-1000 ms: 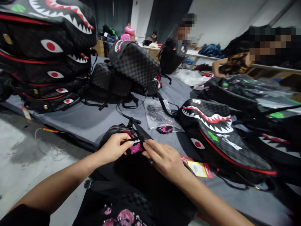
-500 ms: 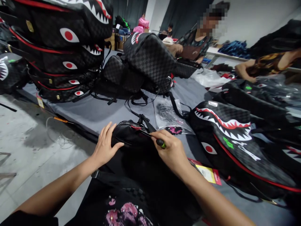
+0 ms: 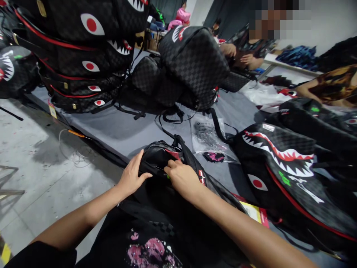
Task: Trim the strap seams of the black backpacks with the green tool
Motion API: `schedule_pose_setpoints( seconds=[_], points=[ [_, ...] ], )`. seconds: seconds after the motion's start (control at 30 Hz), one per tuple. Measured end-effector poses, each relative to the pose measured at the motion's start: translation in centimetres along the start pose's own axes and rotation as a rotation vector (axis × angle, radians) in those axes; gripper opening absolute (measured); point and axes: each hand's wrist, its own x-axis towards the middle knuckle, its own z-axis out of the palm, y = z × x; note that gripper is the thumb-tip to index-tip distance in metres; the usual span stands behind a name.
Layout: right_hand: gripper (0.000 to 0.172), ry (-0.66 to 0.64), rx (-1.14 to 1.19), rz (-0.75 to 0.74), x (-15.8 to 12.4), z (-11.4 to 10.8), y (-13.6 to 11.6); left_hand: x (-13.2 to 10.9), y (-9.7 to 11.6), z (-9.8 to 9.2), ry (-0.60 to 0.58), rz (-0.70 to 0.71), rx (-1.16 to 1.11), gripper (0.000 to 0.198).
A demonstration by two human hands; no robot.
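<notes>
A black backpack (image 3: 156,156) with a red inner piece lies in front of me at the table edge. My left hand (image 3: 134,173) rests against its left side, thumb spread away from the stretched fingers. Over the bag's opening, my right hand (image 3: 180,176) is closed around a slim screwdriver-like tool. Only a bit of its green handle (image 3: 168,177) shows now; the rest is hidden by the fingers. A black strap (image 3: 192,162) runs up from the bag beside the right hand.
Stacked shark-face backpacks (image 3: 80,63) stand at the left, and a checkered backpack (image 3: 198,63) lies behind. Another shark backpack (image 3: 281,160) is at the right. A clear plastic bag (image 3: 208,134) and an orange-handled tool (image 3: 76,133) lie on the table. Co-workers sit across the table.
My right hand has moved left and turned over the bag's opening, hiding most of the tool. My left hand keeps its place against the bag. The view has shifted slightly.
</notes>
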Motion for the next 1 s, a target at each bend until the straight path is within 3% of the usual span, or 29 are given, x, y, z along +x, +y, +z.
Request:
schedule_pose_setpoints(
  seconds=[0.2, 0.4, 0.53, 0.63, 0.8, 1.0],
  points=[
    [0.028, -0.044, -0.034, -0.084, 1.5, -0.1, 0.3, 0.0, -0.1, 0.2, 0.017, 0.028, 0.014, 0.09],
    [0.029, 0.034, 0.016, 0.021, 1.4, -1.0, -0.6, 0.1, 0.1, 0.0, -0.02, 0.008, 0.008, 0.091],
    [0.023, 0.174, 0.267, 0.091, 3.4, -1.6, -2.8, 0.1, -0.1, 0.2, -0.006, 0.019, 0.03, 0.094],
    [0.025, 0.201, 0.305, 0.139, 4.9, -1.7, -3.7, 0.1, -0.4, 0.4, 0.012, 0.047, 0.046, 0.094],
    [0.018, 0.181, 0.299, 0.188, 4.4, -1.2, -2.7, 0.2, -0.1, 0.3, 0.005, 0.02, 0.057, 0.094],
    [0.027, 0.228, 0.367, 0.257, 4.3, -1.3, -2.7, 0.1, 0.0, 0.3, 0.025, 0.027, 0.066, 0.096]
  ],
)
